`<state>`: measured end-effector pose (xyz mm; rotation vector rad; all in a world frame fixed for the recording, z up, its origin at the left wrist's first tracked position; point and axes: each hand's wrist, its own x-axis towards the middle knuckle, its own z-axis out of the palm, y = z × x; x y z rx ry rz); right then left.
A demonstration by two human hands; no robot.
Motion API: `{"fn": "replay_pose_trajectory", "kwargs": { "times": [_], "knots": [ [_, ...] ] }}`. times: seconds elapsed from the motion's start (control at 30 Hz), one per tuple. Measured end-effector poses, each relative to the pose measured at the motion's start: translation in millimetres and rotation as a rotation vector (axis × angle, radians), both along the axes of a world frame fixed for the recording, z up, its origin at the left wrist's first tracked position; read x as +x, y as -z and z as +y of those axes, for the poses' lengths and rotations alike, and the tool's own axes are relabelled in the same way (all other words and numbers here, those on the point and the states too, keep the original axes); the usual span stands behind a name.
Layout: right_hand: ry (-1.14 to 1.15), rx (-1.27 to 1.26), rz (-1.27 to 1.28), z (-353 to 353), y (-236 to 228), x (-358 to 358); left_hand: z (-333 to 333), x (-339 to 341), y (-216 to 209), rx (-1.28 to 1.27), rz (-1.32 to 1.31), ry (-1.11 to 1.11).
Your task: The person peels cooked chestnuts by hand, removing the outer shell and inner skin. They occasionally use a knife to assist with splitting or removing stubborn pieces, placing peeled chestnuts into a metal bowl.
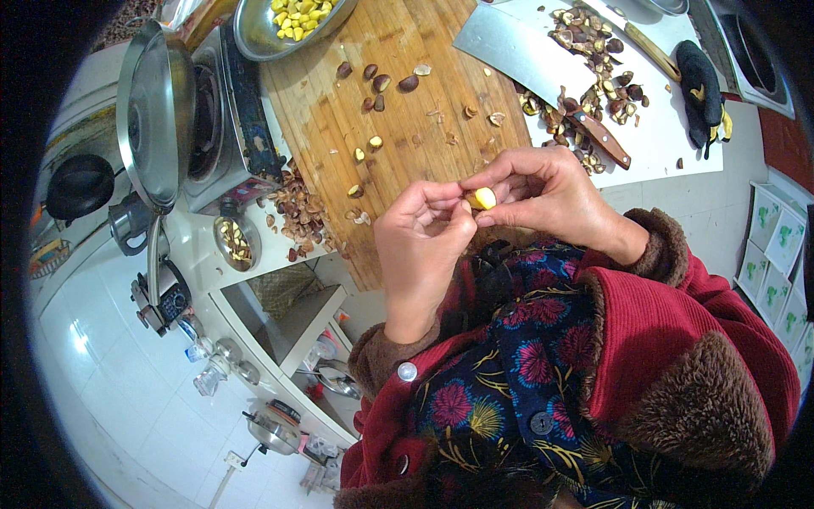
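Observation:
Both hands meet over the near edge of the wooden cutting board [322, 127], in front of my chest. Between the fingertips is a partly peeled chestnut [483, 198], its yellow flesh showing beside dark skin. My right hand [547, 191] pinches it from the right, thumb below and fingers above. My left hand [424, 242] is closed at its left side, thumb and fingers against it. On the board lie unpeeled brown chestnuts [409, 83], some yellow pieces [359, 154] and bits of shell. A metal bowl [252, 34] of yellow peeled chestnuts stands at the far left of the board.
A cleaver [526, 55] lies across the board's right edge, its wooden handle beside scattered shells [610, 89]. Farther right are another knife [651, 53] and a blackened bundle with yellow patches [702, 97]. Left stand a stove with a metal pan [157, 119], shells [301, 212] and a small bowl [229, 207].

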<state>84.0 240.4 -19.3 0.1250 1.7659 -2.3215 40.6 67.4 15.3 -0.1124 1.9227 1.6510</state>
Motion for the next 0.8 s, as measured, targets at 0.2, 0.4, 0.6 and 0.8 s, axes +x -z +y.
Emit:
{"fn": "replay_pose_trajectory", "kwargs": {
  "times": [0.2,0.4,0.6,0.8],
  "knots": [
    [0.065,-0.306,-0.128,-1,11,-3,5,0,-1,0.006,-0.031,-0.037],
    [0.059,-0.228,-0.076,-2,17,-1,7,-2,-4,-0.008,0.003,-0.023],
    [0.062,-0.111,-0.041,0,10,-2,3,-3,6,-0.214,0.329,0.061],
    [0.07,-0.018,-0.01,1,6,-1,5,-2,0,-0.245,0.363,0.059]
  ]
}}
